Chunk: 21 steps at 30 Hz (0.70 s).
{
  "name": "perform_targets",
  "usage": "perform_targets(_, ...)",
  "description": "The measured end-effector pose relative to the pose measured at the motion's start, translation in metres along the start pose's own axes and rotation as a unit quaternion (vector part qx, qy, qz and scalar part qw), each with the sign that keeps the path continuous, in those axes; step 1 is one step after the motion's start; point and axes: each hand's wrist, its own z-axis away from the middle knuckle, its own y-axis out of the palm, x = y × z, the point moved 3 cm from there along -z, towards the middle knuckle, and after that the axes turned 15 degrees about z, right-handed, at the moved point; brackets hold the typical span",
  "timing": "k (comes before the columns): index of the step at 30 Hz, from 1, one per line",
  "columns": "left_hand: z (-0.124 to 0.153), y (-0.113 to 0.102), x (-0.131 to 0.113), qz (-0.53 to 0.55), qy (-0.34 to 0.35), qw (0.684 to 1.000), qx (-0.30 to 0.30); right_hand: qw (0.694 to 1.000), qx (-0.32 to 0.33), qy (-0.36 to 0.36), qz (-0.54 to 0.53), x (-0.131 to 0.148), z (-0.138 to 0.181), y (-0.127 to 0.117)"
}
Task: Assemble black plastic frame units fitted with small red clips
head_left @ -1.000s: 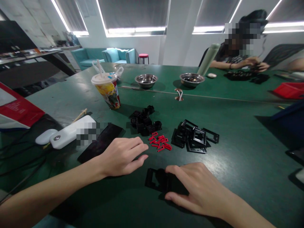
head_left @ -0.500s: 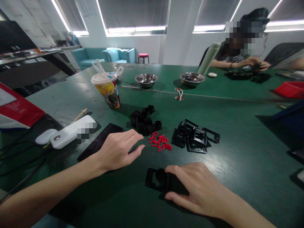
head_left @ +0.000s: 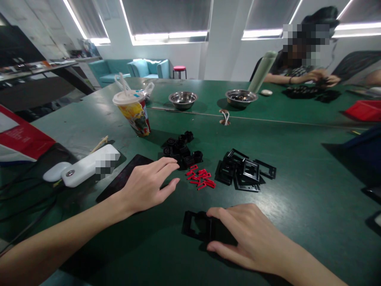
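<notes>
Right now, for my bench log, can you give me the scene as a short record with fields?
left hand: open, fingertips next to blocks
right hand: laid over frame on table; grip hidden
clips: red, loose, just right of left hand
frame pile: right of clips
behind: cup, bowls
far side: person, hands on black parts

Dark green tabletop [head_left: 297, 159], pale scuffs toward 10 o'clock. Near edge, 6 o'clock: matt black frame [head_left: 195, 224]. At 12 o'clock from it: bright red clips [head_left: 201, 178]. Also black: blocks [head_left: 181, 149] & flat frames pile [head_left: 244, 172]. The cup [head_left: 135, 113] has a white lid, yellow-red print w/ some green. At 9 o'clock: white power bank [head_left: 86, 169], black phone [head_left: 125, 176]. Silver bowls [head_left: 182, 99]. Teal sofas [head_left: 131, 69], red-topped stool [head_left: 179, 69]. Red & white bag [head_left: 18, 139]. Red bin [head_left: 363, 111] at 2 o'clock.
</notes>
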Motion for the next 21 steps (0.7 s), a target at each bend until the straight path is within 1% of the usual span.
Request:
perform_targets(4,0.0015,0.0024,0.0007,0.003,-0.022,1.000,0.003,1.000,-0.010,-0.003,-0.001,0.0004,-0.0022,-0.0011)
perform_targets(13,0.0024,0.0067,0.0054,-0.004,-0.066,0.998,0.022,1.000,0.001,-0.001,0.001,-0.0001,0.0008,0.0008)
perform_targets(21,0.0028,0.0062,0.0068,-0.037,-0.076,0.996,0.042,1.000,0.001,-0.002,-0.004,0.0002,-0.0022,-0.0012)
